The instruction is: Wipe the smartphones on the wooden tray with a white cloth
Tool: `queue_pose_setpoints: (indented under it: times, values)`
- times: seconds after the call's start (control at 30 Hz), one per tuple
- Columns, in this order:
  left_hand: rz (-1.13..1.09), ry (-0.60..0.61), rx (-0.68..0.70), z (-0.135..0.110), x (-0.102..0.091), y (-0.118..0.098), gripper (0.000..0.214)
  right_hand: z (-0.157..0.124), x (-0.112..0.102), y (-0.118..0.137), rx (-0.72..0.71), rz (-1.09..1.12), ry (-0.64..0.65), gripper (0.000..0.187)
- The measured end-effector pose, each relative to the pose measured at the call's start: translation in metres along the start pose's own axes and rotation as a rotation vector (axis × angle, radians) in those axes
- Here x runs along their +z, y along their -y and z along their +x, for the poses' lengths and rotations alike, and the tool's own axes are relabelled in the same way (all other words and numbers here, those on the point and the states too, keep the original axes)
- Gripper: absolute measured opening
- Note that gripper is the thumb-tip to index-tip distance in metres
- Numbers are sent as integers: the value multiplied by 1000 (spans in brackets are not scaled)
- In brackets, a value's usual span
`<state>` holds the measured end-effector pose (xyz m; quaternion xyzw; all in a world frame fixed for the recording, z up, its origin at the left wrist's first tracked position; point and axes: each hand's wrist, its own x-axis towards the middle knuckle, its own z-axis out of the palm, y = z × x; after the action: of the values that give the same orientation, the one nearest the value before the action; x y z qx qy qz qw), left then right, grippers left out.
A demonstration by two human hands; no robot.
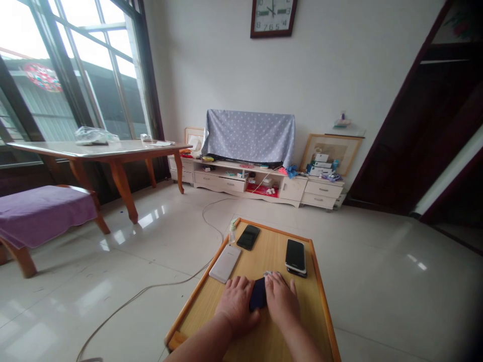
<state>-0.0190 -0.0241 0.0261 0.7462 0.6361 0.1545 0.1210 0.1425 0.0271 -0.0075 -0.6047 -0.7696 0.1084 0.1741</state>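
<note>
My left hand point(237, 304) and my right hand point(281, 299) lie close together on a wooden tray-topped low table point(260, 251), pressed against both sides of a dark blue flat object point(258, 294). A small grey item point(271, 273) shows just beyond my right fingers. Left of my hands lies a white smartphone point(225, 263), and farther out a black smartphone point(248, 237). A stack of two black phones point(295, 257) sits to the right. A small clear bottle with a green top point(232, 231) stands at the far left corner.
A thin white cable point(151, 287) runs across the glossy tiled floor left of the tray. Farther off stand a wooden table point(113, 153), a bench with a purple cloth point(41, 213), and a cream TV cabinet point(245, 181) under a dotted cloth.
</note>
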Motion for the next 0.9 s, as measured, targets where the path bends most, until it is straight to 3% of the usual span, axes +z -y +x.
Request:
queue_pose_setpoints:
  times: [0.2, 0.37, 0.47, 0.7, 0.9]
  values:
    - [-14, -31, 17, 0, 2, 2, 51, -18, 10, 16, -181, 20, 61, 52]
    - [7, -11, 15, -1, 2, 4, 59, -2, -5, -8, -19, 22, 11, 53]
    - [13, 0, 3, -1, 1, 4, 60, 1, -4, -8, 49, -3, -18, 54]
    - [21, -6, 13, -2, 4, 6, 50, -35, 11, 19, -197, 29, 81, 50]
    - [-3, -34, 12, -2, 4, 7, 58, -14, -4, -9, 6, 7, 56, 49]
